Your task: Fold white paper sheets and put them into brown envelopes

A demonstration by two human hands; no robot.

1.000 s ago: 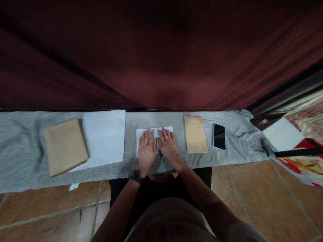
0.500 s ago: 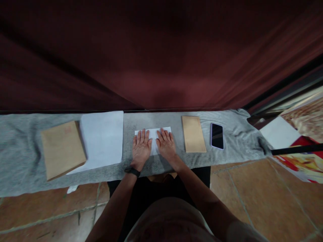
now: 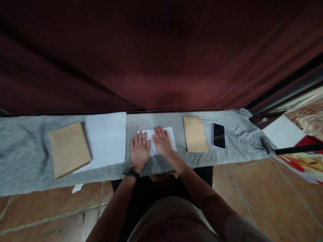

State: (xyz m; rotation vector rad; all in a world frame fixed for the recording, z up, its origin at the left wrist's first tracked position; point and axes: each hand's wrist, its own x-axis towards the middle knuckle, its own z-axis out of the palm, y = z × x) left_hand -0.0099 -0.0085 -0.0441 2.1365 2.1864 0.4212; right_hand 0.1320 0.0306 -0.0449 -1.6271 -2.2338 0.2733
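Floor tiles [image 3: 252, 198] lay nearest, beside my dark lap, and past them the grey cloth [image 3: 227, 156] ran left to right. My left hand [image 3: 139, 150], a black band [image 3: 133, 174] at its wrist, and my right hand [image 3: 162, 144] lay side by side, palms down, fingers stretched flat and gripping nothing. Both pressed on the folded white paper [image 3: 172, 143] at the middle of the cloth. The paper looked folded small, so I judged the folding largely done and the crease under pressing. The small brown envelope [image 3: 194, 133] near its right lay untouched, apart from it. Right of that sat a phone [image 3: 219, 135]. To my left lay a white sheet [image 3: 107, 137], overlapped by a large brown envelope [image 3: 69, 149]. Farthest hung the dark red curtain [image 3: 161, 60].
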